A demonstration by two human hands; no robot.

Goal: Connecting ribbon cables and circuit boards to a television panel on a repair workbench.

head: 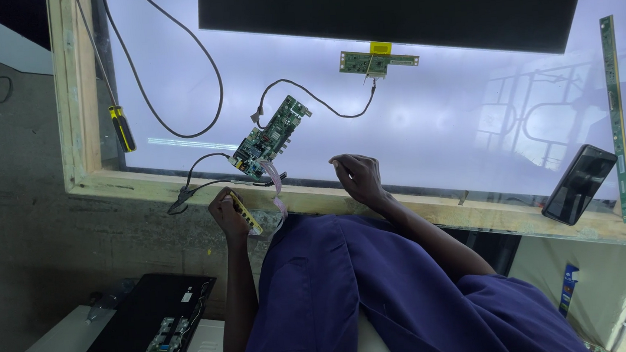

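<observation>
A dark display panel lies across the lit bench. The green main board sits just beyond the left hand, which grips a narrow yellow strip board, its length pointing toward that board. The right hand rests loosely curled, empty, on the wooden bench rim.

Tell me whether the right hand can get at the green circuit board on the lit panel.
Probably yes: the right hand rests empty on the wooden frame, the green circuit board lies near, only thin cables beside it.
</observation>
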